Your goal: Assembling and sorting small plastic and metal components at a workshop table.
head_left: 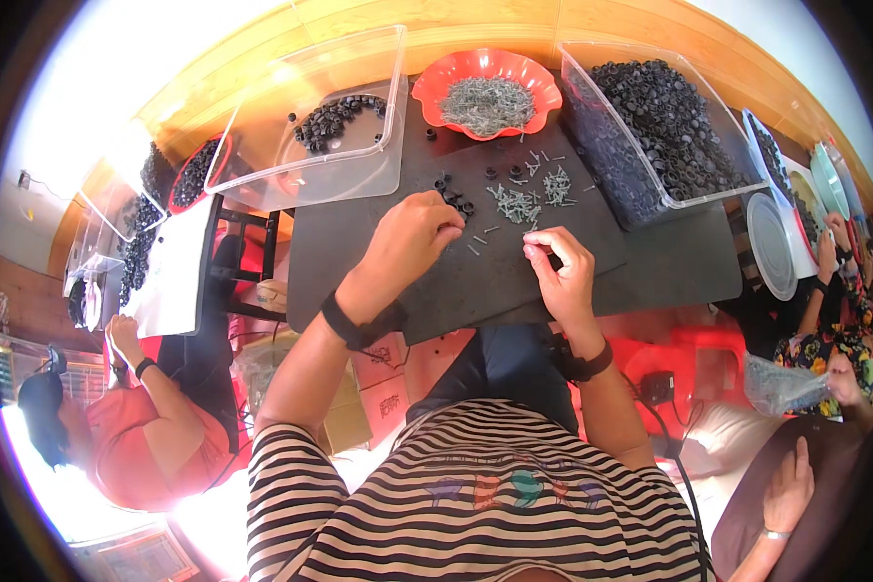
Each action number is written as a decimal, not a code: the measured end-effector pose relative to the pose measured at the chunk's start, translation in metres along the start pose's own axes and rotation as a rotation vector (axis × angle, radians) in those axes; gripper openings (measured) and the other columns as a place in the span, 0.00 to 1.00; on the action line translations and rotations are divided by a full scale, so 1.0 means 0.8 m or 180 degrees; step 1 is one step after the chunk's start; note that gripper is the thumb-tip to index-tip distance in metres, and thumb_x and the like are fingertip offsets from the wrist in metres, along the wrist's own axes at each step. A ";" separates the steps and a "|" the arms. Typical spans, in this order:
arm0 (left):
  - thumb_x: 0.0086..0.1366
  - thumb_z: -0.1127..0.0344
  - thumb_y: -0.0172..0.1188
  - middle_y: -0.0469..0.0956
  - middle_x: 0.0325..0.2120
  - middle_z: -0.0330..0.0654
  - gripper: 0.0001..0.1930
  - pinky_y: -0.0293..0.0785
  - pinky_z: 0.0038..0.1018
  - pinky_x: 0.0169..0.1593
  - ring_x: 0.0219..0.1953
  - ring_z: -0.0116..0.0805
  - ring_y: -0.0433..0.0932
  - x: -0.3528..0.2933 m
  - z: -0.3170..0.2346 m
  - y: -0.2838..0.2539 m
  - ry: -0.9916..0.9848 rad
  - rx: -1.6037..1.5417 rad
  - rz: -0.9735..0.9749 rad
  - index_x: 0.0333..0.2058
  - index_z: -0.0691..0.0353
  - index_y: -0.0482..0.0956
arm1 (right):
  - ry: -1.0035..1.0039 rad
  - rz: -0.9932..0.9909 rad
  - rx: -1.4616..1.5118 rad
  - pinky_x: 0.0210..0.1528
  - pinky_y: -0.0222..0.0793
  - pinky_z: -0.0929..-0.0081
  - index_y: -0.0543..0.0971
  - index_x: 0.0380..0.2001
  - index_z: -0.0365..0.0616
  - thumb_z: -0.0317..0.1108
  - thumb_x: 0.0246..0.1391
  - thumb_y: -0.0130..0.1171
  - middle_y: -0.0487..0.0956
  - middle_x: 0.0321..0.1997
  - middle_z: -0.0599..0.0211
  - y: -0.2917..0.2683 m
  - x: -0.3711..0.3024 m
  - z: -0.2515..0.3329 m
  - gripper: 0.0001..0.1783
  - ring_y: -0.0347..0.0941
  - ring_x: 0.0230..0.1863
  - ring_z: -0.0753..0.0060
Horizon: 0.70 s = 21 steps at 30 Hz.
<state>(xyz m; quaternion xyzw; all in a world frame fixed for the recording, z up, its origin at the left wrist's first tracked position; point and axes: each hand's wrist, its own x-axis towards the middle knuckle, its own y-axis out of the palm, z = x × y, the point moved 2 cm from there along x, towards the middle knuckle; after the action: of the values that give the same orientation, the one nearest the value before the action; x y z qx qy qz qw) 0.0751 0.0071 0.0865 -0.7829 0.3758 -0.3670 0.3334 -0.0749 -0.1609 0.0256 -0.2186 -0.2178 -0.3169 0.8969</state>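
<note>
Head view: screws (516,206) at 11 o'clock from my right hand (568,275), nearer than left hand (407,235); both curled, grip unclear.

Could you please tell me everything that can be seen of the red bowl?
The red bowl looks like glossy plastic, with a wide, wavy, scalloped rim. It stands upright at the far side of the dark tabletop, between the left clear bin and the right clear bin. A heap of small silvery screws covers most of its inside, hiding the bottom. Neither the left hand nor the right hand touches it.
</note>
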 end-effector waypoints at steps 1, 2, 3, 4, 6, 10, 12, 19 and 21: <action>0.54 0.72 0.64 0.76 0.29 0.44 0.07 0.73 0.34 0.35 0.32 0.44 0.77 0.005 0.002 0.007 0.0149 0.0106 0.0017 0.33 0.62 0.81 | -0.0014 0.0015 -0.0079 0.32 0.70 0.74 0.79 0.31 0.37 0.22 0.50 0.60 0.78 0.29 0.61 0.000 0.001 0.001 0.03 0.76 0.28 0.66; 0.53 0.72 0.64 0.76 0.29 0.44 0.07 0.73 0.34 0.36 0.33 0.45 0.77 0.008 0.002 0.014 0.0298 0.0212 0.0036 0.33 0.61 0.81 | -0.0027 0.0029 -0.0158 0.32 0.70 0.74 0.79 0.31 0.38 0.21 0.50 0.60 0.78 0.29 0.61 0.000 0.002 0.002 0.04 0.76 0.28 0.64; 0.53 0.72 0.64 0.76 0.29 0.44 0.07 0.73 0.34 0.36 0.33 0.45 0.77 0.010 0.001 0.022 0.0290 0.0227 0.0025 0.33 0.61 0.81 | -0.0040 0.0036 -0.0144 0.32 0.70 0.74 0.79 0.31 0.38 0.21 0.50 0.60 0.78 0.29 0.61 0.001 0.003 0.003 0.04 0.76 0.28 0.64; 0.53 0.72 0.63 0.76 0.28 0.44 0.06 0.74 0.35 0.37 0.34 0.45 0.77 0.013 -0.005 0.031 0.0310 0.0290 0.0055 0.32 0.61 0.81 | -0.0088 0.0035 -0.0179 0.32 0.70 0.73 0.79 0.31 0.38 0.21 0.49 0.60 0.78 0.29 0.61 0.000 0.003 0.003 0.04 0.76 0.29 0.63; 0.53 0.72 0.62 0.75 0.28 0.43 0.04 0.74 0.36 0.38 0.36 0.46 0.76 0.017 -0.007 0.044 0.0325 0.0363 0.0077 0.30 0.60 0.80 | -0.0144 0.0038 -0.0204 0.32 0.70 0.73 0.79 0.31 0.38 0.21 0.49 0.60 0.78 0.29 0.61 -0.001 0.005 0.004 0.04 0.76 0.29 0.62; 0.56 0.75 0.58 0.72 0.29 0.43 0.03 0.73 0.37 0.37 0.37 0.45 0.75 0.016 -0.007 0.058 0.0217 0.0563 0.0264 0.29 0.60 0.75 | -0.0099 0.0024 -0.0180 0.32 0.70 0.73 0.79 0.31 0.38 0.21 0.49 0.60 0.78 0.29 0.61 -0.001 0.004 0.008 0.04 0.76 0.29 0.62; 0.56 0.76 0.57 0.71 0.29 0.43 0.04 0.73 0.38 0.37 0.37 0.45 0.75 0.016 -0.009 0.059 0.0217 0.0638 0.0248 0.29 0.60 0.73 | -0.0120 0.0010 -0.0198 0.32 0.70 0.73 0.79 0.31 0.38 0.21 0.49 0.60 0.78 0.29 0.61 -0.001 0.006 0.008 0.05 0.76 0.29 0.63; 0.59 0.76 0.55 0.72 0.29 0.45 0.02 0.73 0.34 0.38 0.36 0.45 0.75 0.018 -0.022 0.044 0.0311 0.0194 -0.0131 0.31 0.63 0.72 | -0.0137 -0.0018 -0.0064 0.34 0.71 0.75 0.79 0.33 0.36 0.22 0.49 0.62 0.79 0.30 0.60 -0.005 0.006 0.016 0.06 0.77 0.30 0.67; 0.60 0.76 0.55 0.73 0.28 0.45 0.02 0.73 0.33 0.37 0.34 0.43 0.76 0.019 -0.035 0.042 0.0367 -0.0329 -0.0298 0.32 0.64 0.72 | -0.0137 -0.0046 0.0043 0.35 0.71 0.75 0.79 0.34 0.36 0.22 0.49 0.62 0.79 0.31 0.60 -0.006 0.005 0.017 0.07 0.77 0.30 0.68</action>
<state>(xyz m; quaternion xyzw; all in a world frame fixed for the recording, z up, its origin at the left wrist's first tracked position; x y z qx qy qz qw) 0.0472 -0.0291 0.0786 -0.7933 0.3757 -0.4068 0.2528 -0.0790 -0.1588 0.0400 -0.2177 -0.2407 -0.3171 0.8911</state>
